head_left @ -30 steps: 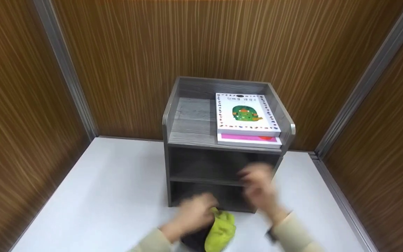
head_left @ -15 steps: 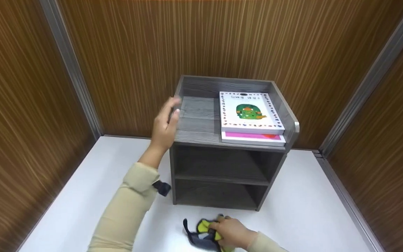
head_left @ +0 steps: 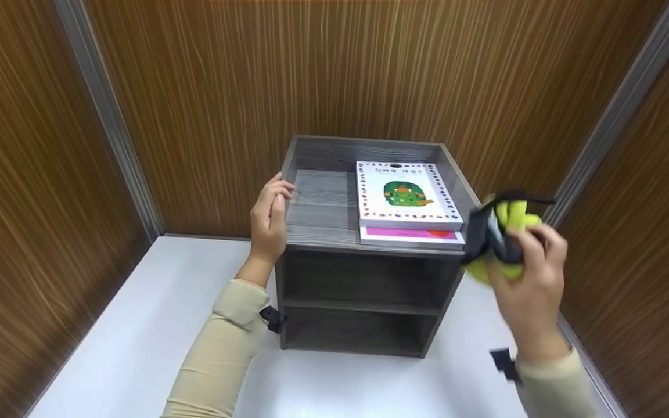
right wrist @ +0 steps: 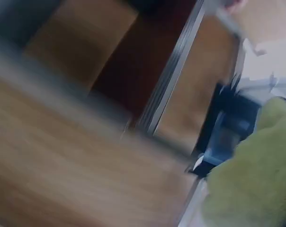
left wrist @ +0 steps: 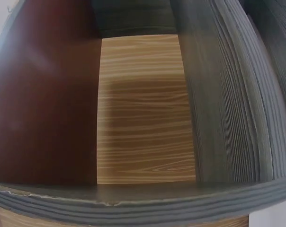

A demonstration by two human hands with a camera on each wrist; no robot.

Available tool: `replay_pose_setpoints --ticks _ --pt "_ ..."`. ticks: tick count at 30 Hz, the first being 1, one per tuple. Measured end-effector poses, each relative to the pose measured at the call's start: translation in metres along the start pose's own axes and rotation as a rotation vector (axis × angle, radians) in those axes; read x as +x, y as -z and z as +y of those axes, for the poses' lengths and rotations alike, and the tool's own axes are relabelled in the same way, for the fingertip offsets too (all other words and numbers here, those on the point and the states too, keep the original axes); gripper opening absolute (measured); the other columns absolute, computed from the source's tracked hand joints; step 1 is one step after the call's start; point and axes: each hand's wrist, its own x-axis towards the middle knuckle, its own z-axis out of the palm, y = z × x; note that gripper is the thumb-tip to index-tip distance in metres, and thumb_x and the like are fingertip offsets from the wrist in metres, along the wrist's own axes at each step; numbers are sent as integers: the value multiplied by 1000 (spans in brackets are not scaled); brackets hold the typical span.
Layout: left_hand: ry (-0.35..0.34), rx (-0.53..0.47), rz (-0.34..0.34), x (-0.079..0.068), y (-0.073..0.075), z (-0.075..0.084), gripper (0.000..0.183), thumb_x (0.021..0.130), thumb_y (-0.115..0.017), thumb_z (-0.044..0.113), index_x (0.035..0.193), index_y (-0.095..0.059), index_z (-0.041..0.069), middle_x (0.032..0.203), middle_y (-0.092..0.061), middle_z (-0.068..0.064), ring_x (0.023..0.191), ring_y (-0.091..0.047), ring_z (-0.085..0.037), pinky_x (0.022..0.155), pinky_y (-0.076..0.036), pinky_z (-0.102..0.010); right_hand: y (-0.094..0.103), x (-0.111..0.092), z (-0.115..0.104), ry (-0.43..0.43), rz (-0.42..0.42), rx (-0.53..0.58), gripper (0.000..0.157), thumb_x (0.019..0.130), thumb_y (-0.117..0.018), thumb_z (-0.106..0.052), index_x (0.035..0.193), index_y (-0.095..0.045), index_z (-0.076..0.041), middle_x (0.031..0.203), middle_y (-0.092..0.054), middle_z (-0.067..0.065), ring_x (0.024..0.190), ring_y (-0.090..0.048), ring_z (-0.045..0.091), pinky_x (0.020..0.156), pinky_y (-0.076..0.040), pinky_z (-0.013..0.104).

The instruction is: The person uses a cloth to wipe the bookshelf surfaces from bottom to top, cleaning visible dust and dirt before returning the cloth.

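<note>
My left hand (head_left: 269, 217) grips the left side panel of a grey wood-grain shelf unit (head_left: 323, 203), its fingers bent over the panel's top edge. To the right of the unit, my raised right hand (head_left: 535, 284) holds a blurred bundle with a yellow-green soft part (head_left: 514, 215) and a dark part (head_left: 477, 235) resembling glasses. A thin black arm juts from its top. In the right wrist view the soft part (right wrist: 256, 175) looks fuzzy beside a black, frame-like piece (right wrist: 230, 123). I cannot tell whether they are joined.
A white picture book (head_left: 407, 194) with a green figure lies on a pink-covered book (head_left: 410, 233) at the right of the top shelf. Two open compartments (head_left: 363, 278) sit below. The unit stands on a white table (head_left: 195, 290) between brown wood-grain walls (head_left: 369, 69).
Both hands started low in front; my left hand rose to the unit's left panel and took hold. My right hand lifted the yellow-green and black bundle from the table, up and right.
</note>
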Motion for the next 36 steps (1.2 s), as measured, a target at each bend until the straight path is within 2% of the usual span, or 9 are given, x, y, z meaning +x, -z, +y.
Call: replay_pose_setpoints --ticks 4,7,11,14,18,22,25,32,36 --pt "-6 15 -4 -2 0 -5 17 86 -33 -10 81 -49 -12 96 -57 -28 116 -44 -49 103 -33 -43 -13 2 20 -161 -127 -85 47 70 -77 -2 113 -57 -4 118 -46 20 107 -49 38 90 -42 49" --pt "-10 11 -5 -6 -1 -16 18 87 -33 -11 81 -49 -11 97 -59 -27 117 -45 -47 103 -33 -42 -18 -11 28 -201 -158 -93 48 72 -75 0 114 -54 -2 114 -48 22 104 -51 40 86 -42 57" --pt "-10 8 2 -9 -2 -31 18 88 -34 -8 81 -50 -6 98 -60 -22 120 -45 -42 104 -33 -41 -20 -31 34 -242 -155 -88 45 72 -74 -3 112 -53 3 108 -51 23 98 -53 40 83 -42 56" --pt "-12 13 12 -9 -1 -35 18 88 -34 -6 81 -51 -5 99 -61 -20 121 -46 -39 104 -33 -41 -23 -50 39 -258 -176 -103 44 71 -74 -5 108 -54 8 103 -55 26 92 -54 44 79 -43 56" --pt "-15 7 21 -8 1 -30 18 87 -34 -9 81 -50 -8 97 -60 -23 119 -45 -44 104 -33 -42 -30 -75 45 -307 -235 -94 37 71 -73 -2 102 -55 8 97 -55 25 89 -54 40 79 -44 55" --pt "-3 0 12 -4 1 -12 17 85 -33 -12 79 -49 -10 95 -58 -28 117 -44 -50 104 -33 -43 -34 -99 48 -379 -300 -84 32 74 -71 0 100 -54 3 94 -52 18 86 -52 32 79 -45 51" --pt "14 1 7 -2 0 -3 17 85 -33 -12 79 -49 -9 94 -58 -28 116 -44 -50 103 -34 -42 -37 -119 52 -416 -333 -76 32 75 -71 0 103 -55 4 95 -53 18 87 -53 32 79 -46 49" --pt "17 -5 10 -2 -1 -3 16 85 -33 -11 79 -48 -8 94 -57 -28 117 -43 -51 104 -33 -43 -41 -155 59 -618 -507 -89 33 84 -66 -9 111 -50 2 106 -51 18 100 -52 32 87 -44 48" --pt "8 -1 6 -2 -1 -6 17 86 -32 -11 79 -47 -8 95 -57 -28 118 -42 -50 104 -32 -43 -45 -172 64 -672 -586 -101 35 84 -65 -13 111 -47 2 108 -50 19 103 -52 35 89 -43 50"
